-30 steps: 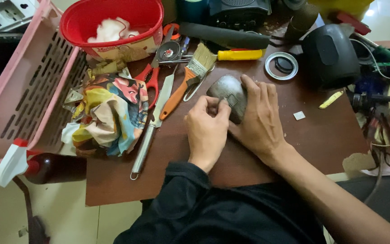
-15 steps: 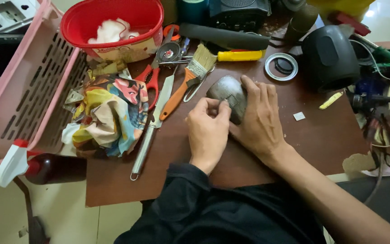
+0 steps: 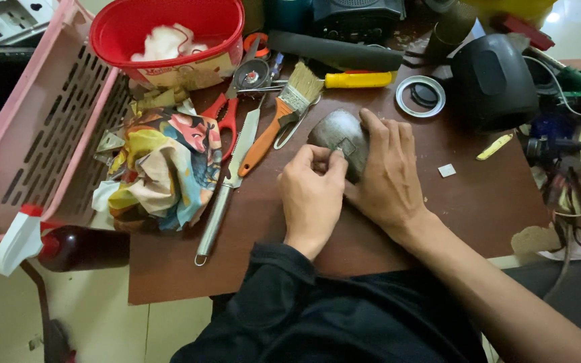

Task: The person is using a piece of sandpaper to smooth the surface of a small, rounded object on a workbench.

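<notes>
Both hands were on a rounded grey shell (image 3: 337, 131) sitting on the brown table (image 3: 479, 202), roughly in the middle of all the clutter. The right hand (image 3: 386, 175) lay cupped over the shell's right side, fingers spread along its edge, pinning it down. The left hand (image 3: 312, 195) was curled up against the near side, thumb and fingertips pinched on a small square patch (image 3: 346, 146) on the shell's surface. Couldn't tell if the patch was stuck on or loose.

Just left of the shell lay a paintbrush (image 3: 280, 121) with an orange handle, then a long metal file (image 3: 226, 181) and red-handled scissors (image 3: 233, 97). A crumpled colourful cloth (image 3: 159, 165) sat further left beside a pink crate (image 3: 42, 134), with a red basket (image 3: 169, 33) behind it. A yellow-handled screwdriver (image 3: 358, 79) and a tape ring (image 3: 420, 95) lay behind the shell, and a black helmet-like thing (image 3: 492, 81) stood off to the right.
</notes>
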